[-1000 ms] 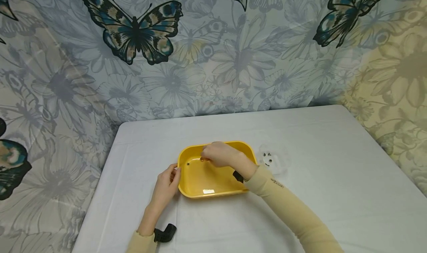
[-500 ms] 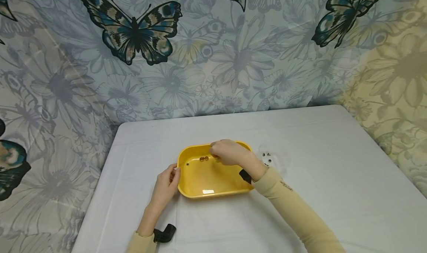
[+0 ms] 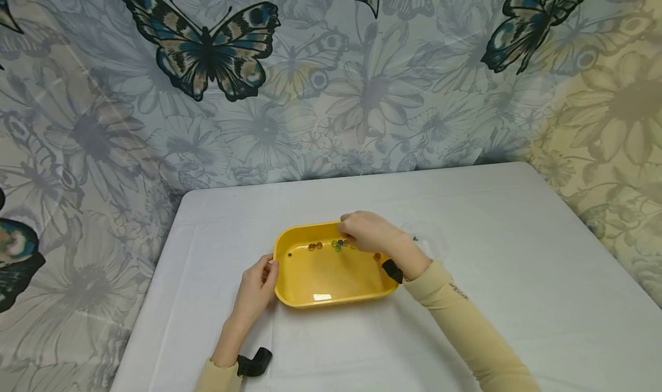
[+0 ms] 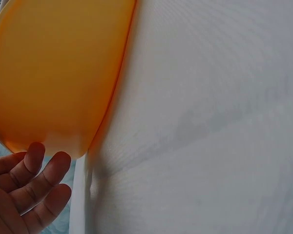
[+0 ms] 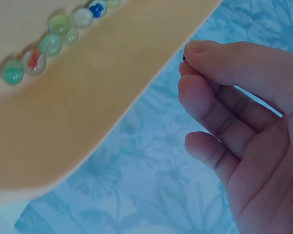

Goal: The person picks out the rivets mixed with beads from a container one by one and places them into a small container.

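Observation:
A yellow tray (image 3: 310, 283) lies on the table, and my left hand (image 3: 258, 280) grips its left rim. In the left wrist view the hand's fingers (image 4: 51, 170) curl at the tray's edge. Over the far right part of the tray is my right hand (image 3: 371, 231). It pinches a tiny dark piece (image 5: 184, 57) between thumb and forefinger, mostly hidden by the fingertips. Several glass marbles (image 5: 51, 45), green, clear, red and blue, lie in a row in the tray. Two amber marbles (image 3: 315, 246) sit further left, near a small dark piece (image 3: 289, 255).
A clear, pale dish (image 3: 431, 242) stands right of the tray, partly behind the right wrist, with a dark piece (image 3: 415, 238) showing. A white cloth (image 3: 517, 277) covers the table. Butterfly-patterned fabric (image 3: 372, 93) hangs behind it.
My right hand has moved right along the tray's far side, uncovering the amber marbles and then the coloured ones. It now hides more of the dish. The left hand stays at the rim.

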`<state>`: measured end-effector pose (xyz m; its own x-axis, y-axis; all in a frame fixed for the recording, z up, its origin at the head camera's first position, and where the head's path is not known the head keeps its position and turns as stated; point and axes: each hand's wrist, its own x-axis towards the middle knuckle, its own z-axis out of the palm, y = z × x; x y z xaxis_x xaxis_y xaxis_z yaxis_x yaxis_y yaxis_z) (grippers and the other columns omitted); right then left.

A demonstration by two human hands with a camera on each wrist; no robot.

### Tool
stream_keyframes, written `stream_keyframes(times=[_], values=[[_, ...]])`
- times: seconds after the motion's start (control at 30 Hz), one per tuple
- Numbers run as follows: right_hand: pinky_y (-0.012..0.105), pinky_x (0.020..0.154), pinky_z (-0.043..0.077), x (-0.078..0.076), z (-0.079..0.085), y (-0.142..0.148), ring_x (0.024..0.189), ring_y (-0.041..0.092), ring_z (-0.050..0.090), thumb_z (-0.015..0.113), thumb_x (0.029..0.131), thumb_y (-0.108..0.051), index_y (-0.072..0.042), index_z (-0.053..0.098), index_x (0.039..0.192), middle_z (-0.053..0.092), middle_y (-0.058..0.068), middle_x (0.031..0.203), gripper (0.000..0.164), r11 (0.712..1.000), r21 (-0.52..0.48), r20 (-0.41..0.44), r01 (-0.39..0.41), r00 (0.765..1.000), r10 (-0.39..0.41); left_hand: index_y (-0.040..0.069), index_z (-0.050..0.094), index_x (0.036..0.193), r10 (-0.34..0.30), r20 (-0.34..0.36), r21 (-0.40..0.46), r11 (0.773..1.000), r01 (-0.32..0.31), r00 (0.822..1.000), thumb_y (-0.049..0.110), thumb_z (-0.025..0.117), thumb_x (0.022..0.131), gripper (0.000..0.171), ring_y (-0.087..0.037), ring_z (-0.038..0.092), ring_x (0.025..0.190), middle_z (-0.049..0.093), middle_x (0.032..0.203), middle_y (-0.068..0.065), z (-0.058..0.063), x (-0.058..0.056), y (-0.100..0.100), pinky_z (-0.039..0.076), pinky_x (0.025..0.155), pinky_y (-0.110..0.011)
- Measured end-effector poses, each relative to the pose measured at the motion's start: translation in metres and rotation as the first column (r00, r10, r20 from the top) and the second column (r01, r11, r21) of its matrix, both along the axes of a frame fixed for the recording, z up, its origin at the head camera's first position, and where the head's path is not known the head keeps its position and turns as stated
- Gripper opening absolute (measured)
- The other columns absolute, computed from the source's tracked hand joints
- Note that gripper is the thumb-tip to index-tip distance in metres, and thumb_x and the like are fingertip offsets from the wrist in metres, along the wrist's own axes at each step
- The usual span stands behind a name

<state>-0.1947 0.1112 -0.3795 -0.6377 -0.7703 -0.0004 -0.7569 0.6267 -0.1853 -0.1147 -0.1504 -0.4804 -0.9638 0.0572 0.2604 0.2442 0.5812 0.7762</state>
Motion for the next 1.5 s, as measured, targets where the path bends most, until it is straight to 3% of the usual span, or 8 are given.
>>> stream_keyframes(times=[0.37, 0.83, 1.5], values=[[0.025, 0.057, 0.029, -0.003, 0.003, 0.022, 0.058, 0.012, 0.033, 0.058, 0.077, 0.011, -0.012, 0.048, 0.064, 0.035, -0.001, 0.063, 0.028, 0.998, -0.024, 0.016, 0.058, 0.998, -0.058, -0.003, 0.060, 0.112, -0.012, 0.002, 0.006, 1.000, 0.012, 1.000, 0.017, 0.049, 0.097, 0.027, -0.009, 0.051, 0.061, 0.055, 0.073, 0.001, 0.000, 0.000, 0.000, 0.046, 0.056, -0.022], [0.025, 0.055, 0.026, 0.000, 0.004, 0.044, 0.057, 0.011, 0.028, 0.058, 0.079, 0.012, -0.012, 0.041, 0.062, 0.031, -0.001, 0.062, 0.033, 0.992, -0.063, 0.009, 0.107, 0.994, -0.107, -0.002, 0.061, 0.112, -0.001, 0.017, -0.004, 1.000, 0.001, 1.000, 0.017, 0.049, 0.097, 0.027, -0.010, 0.051, 0.062, 0.056, 0.074, 0.000, 0.000, 0.000, 0.000, 0.046, 0.056, -0.022], [0.025, 0.059, 0.043, 0.006, 0.004, 0.074, 0.063, 0.013, 0.045, 0.060, 0.080, 0.011, -0.002, 0.062, 0.076, 0.051, 0.001, 0.071, 0.014, 0.979, -0.097, 0.023, 0.178, 0.984, -0.176, -0.003, 0.061, 0.111, 0.005, 0.008, -0.009, 1.000, -0.005, 1.000, 0.017, 0.049, 0.096, 0.027, -0.010, 0.052, 0.063, 0.056, 0.074, 0.001, -0.001, -0.001, 0.000, 0.047, 0.056, -0.022]])
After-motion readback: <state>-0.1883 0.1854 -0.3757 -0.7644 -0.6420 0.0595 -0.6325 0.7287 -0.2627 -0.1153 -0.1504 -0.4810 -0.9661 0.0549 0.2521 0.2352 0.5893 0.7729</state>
